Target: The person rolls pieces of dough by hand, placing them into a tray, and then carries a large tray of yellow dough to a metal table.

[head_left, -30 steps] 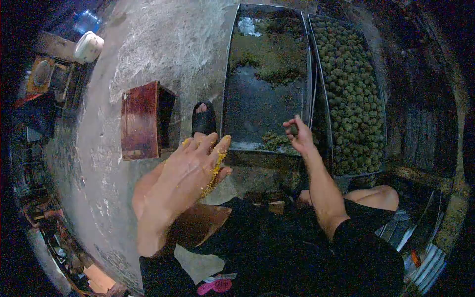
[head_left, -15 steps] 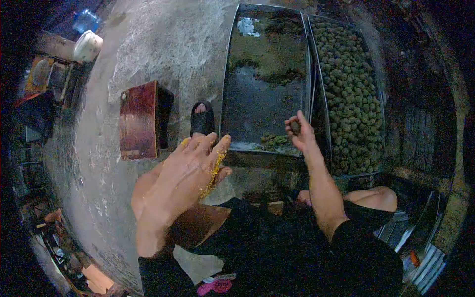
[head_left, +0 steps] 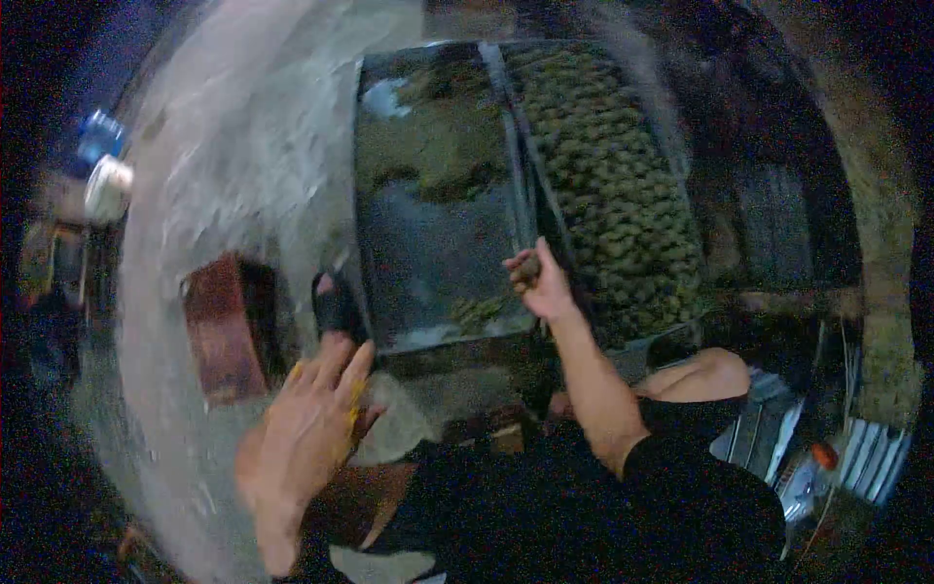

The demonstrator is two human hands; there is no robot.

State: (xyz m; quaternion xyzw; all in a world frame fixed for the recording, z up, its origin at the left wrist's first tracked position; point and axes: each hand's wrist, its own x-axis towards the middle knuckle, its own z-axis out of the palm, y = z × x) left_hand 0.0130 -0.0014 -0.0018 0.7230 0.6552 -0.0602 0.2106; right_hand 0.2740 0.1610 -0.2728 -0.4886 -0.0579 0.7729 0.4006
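My left hand hovers over my left knee with its fingers stretched out, holding nothing. Yellow paste clings to its index finger and thumb side. Curled fingers of my right hand hold a small dark round ball, above the right wall of a shallow metal tray. Greenish-brown crumbly material covers the far part of that tray, and a small clump lies at its near edge. Many similar balls fill a second tray on the right. Motion blurs the view.
A reddish-brown wooden stool stands on the concrete floor at left, beside my sandalled foot. Farther left are a white container and a blue bottle. Metal slats lie at lower right.
My head view has turned, shifting the trays left and the stool lower left. My left hand appears lower and farther left; my right hand still holds the ball.
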